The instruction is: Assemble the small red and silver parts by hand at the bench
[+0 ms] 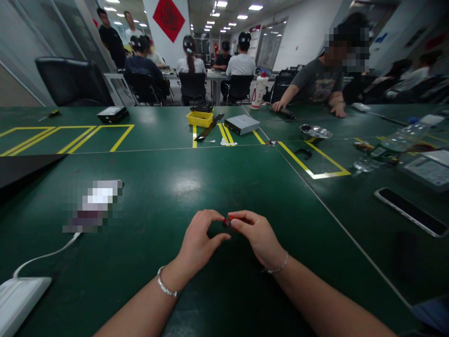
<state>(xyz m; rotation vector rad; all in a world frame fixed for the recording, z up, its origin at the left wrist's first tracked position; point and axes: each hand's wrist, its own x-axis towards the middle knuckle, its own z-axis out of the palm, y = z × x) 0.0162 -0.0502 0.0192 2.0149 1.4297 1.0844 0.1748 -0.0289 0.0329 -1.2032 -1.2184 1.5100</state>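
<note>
Near the front middle of the green table [140, 201], a small red and dark piece [226, 222] is pinched between the thumb and index finger of my right hand [257, 234]. Its exact kind is too small to make out. From the other side comes my left hand [199, 238], its thumb and index finger apart in a C shape. The left index fingertip is at the piece, seemingly touching it, while the left thumb stays clear below. The other fingers of both hands are mostly hidden.
On the left a phone [96, 206] is plugged into a white power bank [26, 299]. Farther back are a yellow bin [199, 118], a grey box-shaped drive [242, 124] and a metal bowl [315, 131]. To the right lie another phone [410, 211] and a bottle [396, 142]. A person [319, 82] leans over the far side.
</note>
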